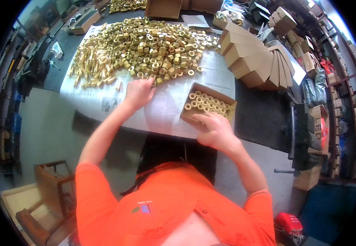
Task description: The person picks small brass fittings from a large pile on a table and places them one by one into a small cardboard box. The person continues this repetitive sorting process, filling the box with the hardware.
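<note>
The left hand is placed at the brass nut heap; toward the counter's near edge, a carton of nuts is overlapped by the right hand. Neither grip's state can be determined.

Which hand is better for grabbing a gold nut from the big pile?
Probably the left hand: its fingertips are right at the near edge of the nut pile. The right hand is farther away, with its fingers at the cardboard box.
</note>
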Demonstrator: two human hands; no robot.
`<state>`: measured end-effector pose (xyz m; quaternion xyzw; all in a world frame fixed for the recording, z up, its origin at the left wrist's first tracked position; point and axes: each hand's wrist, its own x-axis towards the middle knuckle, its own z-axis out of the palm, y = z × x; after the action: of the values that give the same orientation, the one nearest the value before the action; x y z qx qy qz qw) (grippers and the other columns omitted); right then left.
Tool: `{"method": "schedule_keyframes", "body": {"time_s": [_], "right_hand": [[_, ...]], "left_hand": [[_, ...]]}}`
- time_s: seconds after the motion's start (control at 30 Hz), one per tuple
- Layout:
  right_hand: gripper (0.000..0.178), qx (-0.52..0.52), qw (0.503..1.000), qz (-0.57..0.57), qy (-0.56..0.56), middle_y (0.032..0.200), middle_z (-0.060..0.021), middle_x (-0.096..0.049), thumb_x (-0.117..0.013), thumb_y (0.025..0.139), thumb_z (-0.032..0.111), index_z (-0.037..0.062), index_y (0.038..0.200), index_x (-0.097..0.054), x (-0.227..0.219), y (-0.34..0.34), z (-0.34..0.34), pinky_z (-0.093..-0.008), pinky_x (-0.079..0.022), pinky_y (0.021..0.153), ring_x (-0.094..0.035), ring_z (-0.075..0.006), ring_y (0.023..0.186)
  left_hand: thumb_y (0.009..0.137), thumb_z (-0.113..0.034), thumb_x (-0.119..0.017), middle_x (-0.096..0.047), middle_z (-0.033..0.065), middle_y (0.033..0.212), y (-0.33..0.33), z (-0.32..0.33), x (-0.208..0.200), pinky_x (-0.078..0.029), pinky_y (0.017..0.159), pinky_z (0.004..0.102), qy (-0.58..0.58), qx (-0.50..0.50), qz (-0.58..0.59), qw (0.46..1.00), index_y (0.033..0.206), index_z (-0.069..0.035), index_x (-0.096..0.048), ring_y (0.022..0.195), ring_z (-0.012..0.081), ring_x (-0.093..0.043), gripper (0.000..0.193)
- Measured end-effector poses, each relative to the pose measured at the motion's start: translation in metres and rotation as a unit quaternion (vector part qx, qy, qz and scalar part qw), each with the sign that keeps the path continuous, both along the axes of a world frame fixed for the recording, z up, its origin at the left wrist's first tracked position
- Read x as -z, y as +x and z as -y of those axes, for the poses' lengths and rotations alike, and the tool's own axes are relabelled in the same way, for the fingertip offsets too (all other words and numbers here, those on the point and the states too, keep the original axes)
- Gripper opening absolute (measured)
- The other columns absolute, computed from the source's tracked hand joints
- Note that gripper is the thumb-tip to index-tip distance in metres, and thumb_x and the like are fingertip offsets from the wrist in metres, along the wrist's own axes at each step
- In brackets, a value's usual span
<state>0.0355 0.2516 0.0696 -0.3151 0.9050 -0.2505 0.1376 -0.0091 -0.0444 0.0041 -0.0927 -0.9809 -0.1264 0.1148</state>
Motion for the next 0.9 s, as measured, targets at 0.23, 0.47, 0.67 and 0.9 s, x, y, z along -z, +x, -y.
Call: {"method": "schedule_keyframes", "body": {"time_s": [0.23, 0.47, 0.67, 0.9], "right_hand": [[0.048, 0.057, 0.989, -0.109, -0.079, 0.096, -0.0153, -0.063, -0.061, 0.058, 0.013, 0.0035, 0.105, -0.065, -0.006, 0.016, -0.028, -0.0407, -0.047, 0.082, -0.058, -0.0329, 0.090], [0.042, 0.110, 0.969, -0.145, -0.167, 0.090, -0.0150, -0.065, -0.057, 0.054, 0.008, 0.0011, 0.095, -0.067, 0.003, 0.034, -0.056, -0.0378, -0.047, 0.075, -0.059, -0.0318, 0.082], [0.040, 0.143, 0.950, -0.162, -0.227, 0.087, -0.0150, -0.066, -0.055, 0.054, 0.005, -0.0004, 0.092, -0.067, 0.004, 0.042, -0.072, -0.0363, -0.049, 0.069, -0.059, -0.0319, 0.076], [0.038, 0.132, 0.952, -0.145, -0.235, 0.086, -0.0147, -0.066, -0.056, 0.054, 0.005, -0.0002, 0.090, -0.066, -0.002, 0.040, -0.070, -0.0364, -0.049, 0.069, -0.060, -0.0312, 0.076]], "left_hand": [[0.079, -0.022, -0.067, -0.065, 0.0139, 0.070, -0.003, -0.005, 0.011, -0.049, 0.061, 0.0457, -0.012, -0.037, 0.012, 0.999, 0.087, -0.008, -0.063, 0.069, 0.0339, -0.065, 0.016], [0.078, -0.018, -0.065, -0.064, 0.0144, 0.069, -0.012, -0.003, 0.006, -0.049, 0.060, 0.0465, -0.021, -0.010, 0.009, 1.000, 0.080, -0.006, -0.063, 0.068, 0.0346, -0.064, 0.012], [0.077, -0.010, -0.069, -0.065, 0.0092, 0.072, 0.010, -0.043, -0.057, -0.049, 0.058, 0.0364, 0.176, 0.130, 0.050, 0.975, 0.083, -0.005, -0.068, 0.064, 0.0280, -0.063, 0.007], [0.067, -0.013, -0.069, -0.060, 0.0048, 0.075, -0.009, -0.105, -0.048, -0.046, 0.062, 0.0407, 0.003, 0.377, 0.035, 0.926, 0.075, -0.013, -0.069, 0.071, 0.0269, -0.062, 0.008]]}}
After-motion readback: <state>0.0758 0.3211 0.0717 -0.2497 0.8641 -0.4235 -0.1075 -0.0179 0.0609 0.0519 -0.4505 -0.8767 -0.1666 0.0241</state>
